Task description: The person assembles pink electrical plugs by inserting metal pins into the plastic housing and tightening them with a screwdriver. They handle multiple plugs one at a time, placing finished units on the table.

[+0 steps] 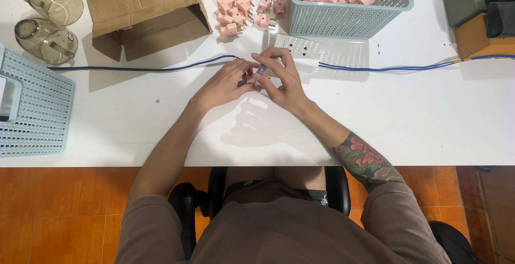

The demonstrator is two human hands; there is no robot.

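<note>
Surface: white table (407, 119) over an orange tiled floor; we sit at it in a black chair.
Small part: a little pale piece (261, 71) sits between our two hands, above the table near its middle; it is too small for us to tell its kind.
Left hand: our left hand (228, 81) has its fingers curled in narrow and pinches the small part from the left.
Right hand: our right hand (283, 79) arches over the part, fingertips closed on it from above and the right.
Socket block: a white socket block (300, 49) lies just behind our right hand, touching the table.
Cable: a blue cable (386, 68) runs across the table from left to right, passing behind our hands.
Pink plugs: a loose heap of pink plugs (238, 9) lies beyond the hands.
Baskets: a pale blue basket (343, 22) holds more pink plugs; another basket (35, 108) stands at the left edge.
Box: an open cardboard box (145, 12) lies far left.
Cups: two smoky glass cups (45, 22) lie beside the box.
</note>
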